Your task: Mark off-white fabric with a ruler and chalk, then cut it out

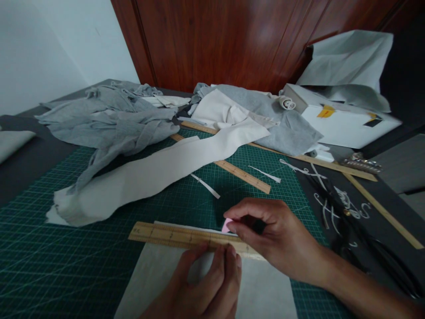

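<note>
Left hand (206,283) fingertips press wooden ruler (181,235) flat onto pale fabric piece (212,283) on green cutting mat (66,248). Right hand (272,235) pinches pink tailor's chalk (227,225) against ruler's far edge.

Two hands at work: left hand (202,288), right hand (272,241). One pink chalk piece (227,225) in right fingertips. Wooden rulers: four — one under left fingertips (172,235), one just beyond right hand (244,173), two long ones farther right (318,161) (385,212). One green cutting mat (49,257). One white box (341,122), far beyond right hand. One pair of black scissors (372,243), right of right wrist.
</note>
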A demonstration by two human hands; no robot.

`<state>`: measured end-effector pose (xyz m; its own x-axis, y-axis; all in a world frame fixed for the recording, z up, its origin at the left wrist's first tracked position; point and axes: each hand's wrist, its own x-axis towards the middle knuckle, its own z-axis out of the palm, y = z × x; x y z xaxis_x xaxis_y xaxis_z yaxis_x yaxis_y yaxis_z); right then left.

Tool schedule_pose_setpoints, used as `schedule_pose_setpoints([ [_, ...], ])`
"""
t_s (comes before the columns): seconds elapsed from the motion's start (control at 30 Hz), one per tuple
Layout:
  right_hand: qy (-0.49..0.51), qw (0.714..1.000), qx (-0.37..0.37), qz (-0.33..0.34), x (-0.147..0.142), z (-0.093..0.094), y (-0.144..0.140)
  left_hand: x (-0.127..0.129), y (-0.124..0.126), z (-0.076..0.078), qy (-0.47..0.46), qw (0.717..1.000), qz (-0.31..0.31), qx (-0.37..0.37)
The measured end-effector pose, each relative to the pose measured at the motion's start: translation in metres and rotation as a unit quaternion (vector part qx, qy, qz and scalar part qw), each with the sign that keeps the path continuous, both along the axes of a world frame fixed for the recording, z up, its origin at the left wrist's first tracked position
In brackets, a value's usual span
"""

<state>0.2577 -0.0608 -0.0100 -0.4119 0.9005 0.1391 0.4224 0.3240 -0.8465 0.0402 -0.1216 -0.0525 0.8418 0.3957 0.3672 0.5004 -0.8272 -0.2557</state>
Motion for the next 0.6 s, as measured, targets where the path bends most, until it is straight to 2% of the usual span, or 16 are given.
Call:
schedule_pose_setpoints([
  [0.6, 0.001, 0.999, 0.029, 0.039, -0.0022, -0.0018, 0.0027, 0.0000, 0.0012, -0.0032, -0.005, 1.000, 0.003, 0.007],
])
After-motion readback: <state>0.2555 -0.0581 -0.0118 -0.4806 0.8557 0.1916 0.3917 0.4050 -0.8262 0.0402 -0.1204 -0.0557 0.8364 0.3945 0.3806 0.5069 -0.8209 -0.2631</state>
